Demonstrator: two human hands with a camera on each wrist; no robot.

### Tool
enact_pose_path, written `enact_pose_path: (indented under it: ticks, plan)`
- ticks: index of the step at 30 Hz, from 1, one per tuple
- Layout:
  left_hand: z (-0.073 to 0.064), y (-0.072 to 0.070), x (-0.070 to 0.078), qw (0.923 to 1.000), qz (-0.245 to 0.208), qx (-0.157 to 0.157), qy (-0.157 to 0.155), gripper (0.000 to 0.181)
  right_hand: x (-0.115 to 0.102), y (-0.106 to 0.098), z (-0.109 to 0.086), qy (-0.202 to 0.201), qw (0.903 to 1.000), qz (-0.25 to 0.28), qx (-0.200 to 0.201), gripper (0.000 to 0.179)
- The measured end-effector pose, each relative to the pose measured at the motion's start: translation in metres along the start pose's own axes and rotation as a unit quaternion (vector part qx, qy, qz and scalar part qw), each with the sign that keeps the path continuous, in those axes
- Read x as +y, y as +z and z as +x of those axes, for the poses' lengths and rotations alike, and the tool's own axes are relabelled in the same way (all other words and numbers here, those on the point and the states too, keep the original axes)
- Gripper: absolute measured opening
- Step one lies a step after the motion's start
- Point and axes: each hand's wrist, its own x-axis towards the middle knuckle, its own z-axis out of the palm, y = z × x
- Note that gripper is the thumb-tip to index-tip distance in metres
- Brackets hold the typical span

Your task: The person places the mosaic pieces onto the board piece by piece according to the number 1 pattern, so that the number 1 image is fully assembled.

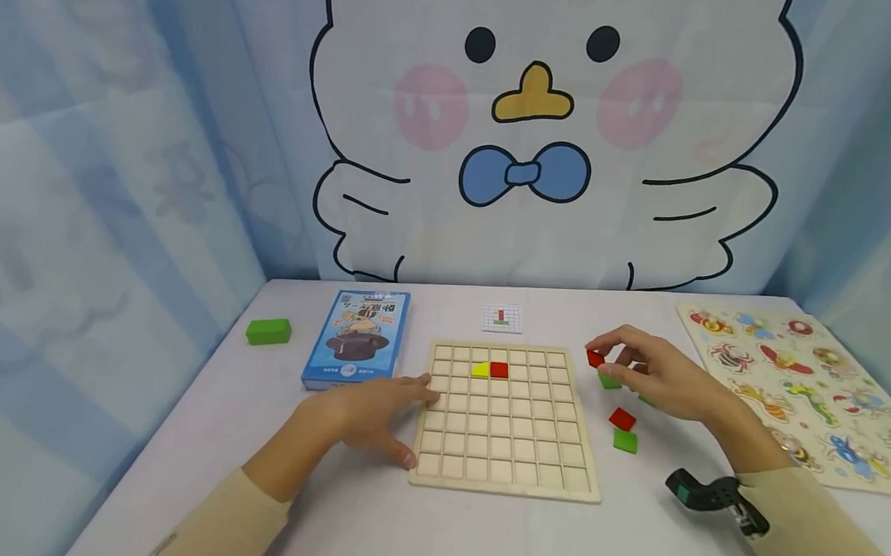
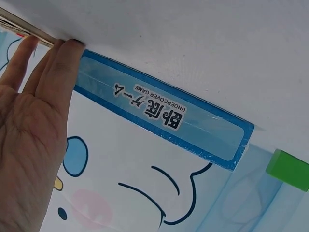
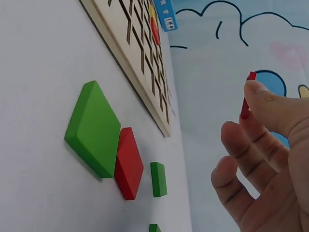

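The right hand (image 1: 661,372) holds a small red tile (image 1: 595,358) in a fingertip grip, thumb and forefinger clamped on its edges, raised off the bench (image 1: 346,506) just beyond the right rim of the wooden grid board (image 1: 507,471). Because only a thin edge is pinched, the tile could twist or slip free and fall among the loose red tile (image 1: 622,418) and green tile (image 1: 625,440) lying below and slightly behind the grip. The left hand (image 1: 368,411) lies flat, fingers spread, pressing the board's left edge; if that pressure eases, the board may slide. On the board, well to the left of the grip, sit a yellow piece (image 1: 480,368) and a red square (image 1: 499,369), touching.
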Motion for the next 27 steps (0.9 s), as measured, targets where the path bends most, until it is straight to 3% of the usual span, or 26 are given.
enact_pose_path:
  ticks: [6, 11, 21, 27]
  plan:
    - [-0.001, 0.001, -0.001, 1.0000, 0.009, 0.003, 0.001, 0.089, -0.004, 0.004, 0.007, -0.034, 0.9991, 0.001, 0.025, 0.029]
    - [0.000, 0.001, 0.000, 1.0000, 0.003, 0.005, 0.005, 0.088, -0.007, 0.007, 0.011, -0.039, 0.9986, 0.015, 0.034, 0.030]
    - [0.007, 0.007, 0.000, 0.9998, -0.016, 0.005, 0.007, 0.088, -0.007, 0.016, 0.016, -0.044, 0.9980, 0.031, 0.033, 0.032]
    - [0.003, 0.004, -0.002, 0.9999, -0.010, 0.011, 0.002, 0.089, -0.016, 0.024, 0.033, -0.052, 0.9976, 0.042, 0.019, 0.031]
